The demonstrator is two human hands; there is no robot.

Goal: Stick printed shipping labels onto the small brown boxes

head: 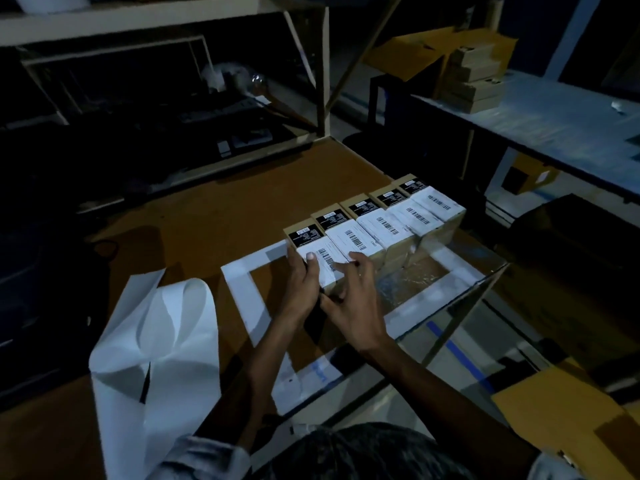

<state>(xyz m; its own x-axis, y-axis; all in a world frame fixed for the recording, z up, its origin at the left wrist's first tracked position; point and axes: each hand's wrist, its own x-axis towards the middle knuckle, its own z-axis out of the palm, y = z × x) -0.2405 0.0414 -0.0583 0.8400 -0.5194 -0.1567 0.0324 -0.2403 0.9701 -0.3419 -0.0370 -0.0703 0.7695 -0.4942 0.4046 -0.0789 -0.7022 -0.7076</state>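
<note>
Nearest small brown cardboard box [313,252], row's left end: left hand [303,284] flat, pressing white barcode label [323,263]; right hand [353,292] relaxed, fingertips smoothing right edge.

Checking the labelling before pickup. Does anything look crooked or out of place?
Nothing stands out. All five boxes sit in one tidy row, each with a white label lying flat. Both hands press the nearest one. Curled backing paper lies loose on the left.

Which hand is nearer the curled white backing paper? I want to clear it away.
Left. The left hand presses the nearest box's label, on the side toward the backing paper; the right hand lies farther from it.
</note>
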